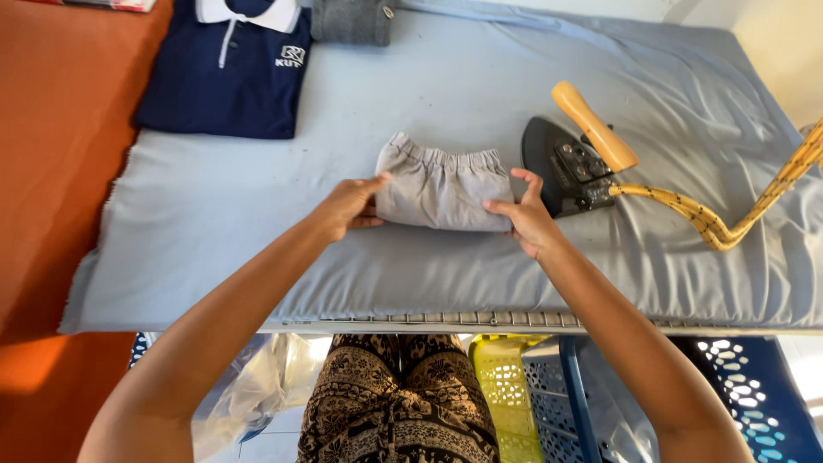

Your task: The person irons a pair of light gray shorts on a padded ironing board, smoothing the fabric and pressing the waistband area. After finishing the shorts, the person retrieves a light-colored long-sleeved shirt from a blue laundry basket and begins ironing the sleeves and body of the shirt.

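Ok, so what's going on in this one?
A person stands at a padded ironing table covered in grey cloth. Both hands grip a small folded grey garment: the left hand at its left edge, the right hand at its right. An iron with a wooden handle lies just right of it. A folded navy polo shirt sits at the far left.
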